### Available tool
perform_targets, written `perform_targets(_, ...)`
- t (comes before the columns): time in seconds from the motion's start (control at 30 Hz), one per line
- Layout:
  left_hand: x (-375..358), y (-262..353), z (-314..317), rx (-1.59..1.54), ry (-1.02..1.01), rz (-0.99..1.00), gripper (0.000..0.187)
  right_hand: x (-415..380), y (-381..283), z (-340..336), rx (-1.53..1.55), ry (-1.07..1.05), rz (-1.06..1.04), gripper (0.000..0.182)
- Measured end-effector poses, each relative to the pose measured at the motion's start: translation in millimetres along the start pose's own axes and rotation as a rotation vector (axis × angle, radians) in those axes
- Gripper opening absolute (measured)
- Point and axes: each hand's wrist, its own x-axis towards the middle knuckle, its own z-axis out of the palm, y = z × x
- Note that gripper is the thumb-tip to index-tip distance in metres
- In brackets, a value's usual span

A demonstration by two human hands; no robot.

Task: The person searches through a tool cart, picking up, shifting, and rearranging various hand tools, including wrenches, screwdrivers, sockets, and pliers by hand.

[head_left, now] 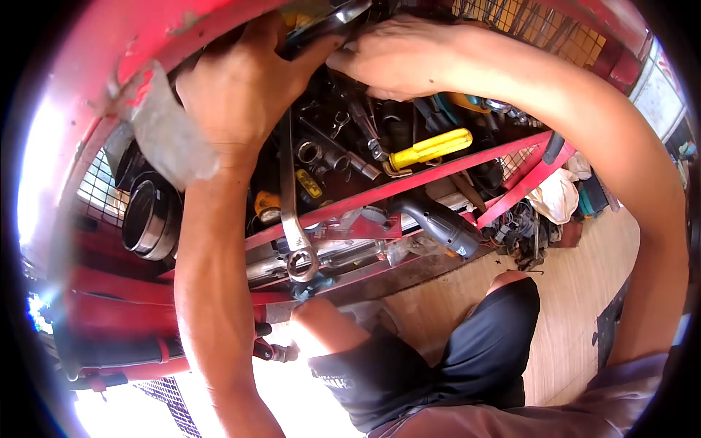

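Note:
My left hand (237, 91) reaches to the back of a red tool shelf (380, 191), its fingers bent around something dark that I cannot make out. Beside it my right hand (391, 58) is turned inward, its fingers closed, and what they hold is hidden. A shiny metal piece (350, 11) shows between the hands at the top edge. Below them lie sockets (334, 157), a yellow-handled tool (434, 148) and a long ring wrench (290, 212) that hangs over the shelf's front edge.
A black power tool (442, 225) and metal bars lie on the lower level. Round metal rings (150, 219) are at the left. A white cloth (555, 196) and dark parts (522, 233) are at the right, above the wooden floor (569, 292). My knees are below.

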Motion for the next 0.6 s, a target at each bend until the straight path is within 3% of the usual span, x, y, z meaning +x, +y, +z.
perform_targets(0.1,-0.1,-2.7,5.6,-0.057,0.067,0.022,0.054,2.5,5.8,5.2,-0.002,0.038,-0.042,0.042)
perform_targets(0.23,-1.3,-3.0,3.9,-0.049,0.011,-0.019,0.055,7.1,16.7,15.2,0.051,0.150,-0.103,0.043)
perform_targets(0.33,-0.4,-3.9,1.9,-0.034,-0.019,-0.043,0.055,8.9,7.5,6.7,0.014,0.013,-0.015,0.039)
perform_targets(0.43,-2.1,-4.1,0.4,-0.018,-0.033,-0.058,0.057,-2.0,14.7,1.5,-0.035,-0.066,-0.029,0.033)
perform_targets(0.53,-0.7,-4.4,0.7,-0.022,-0.027,-0.049,0.057,-23.9,23.8,4.4,-0.019,0.096,-0.142,0.023)
perform_targets(0.6,0.4,-3.0,0.0,-0.027,-0.017,-0.044,0.056,-31.0,26.1,3.8,-0.033,0.056,-0.132,0.017)
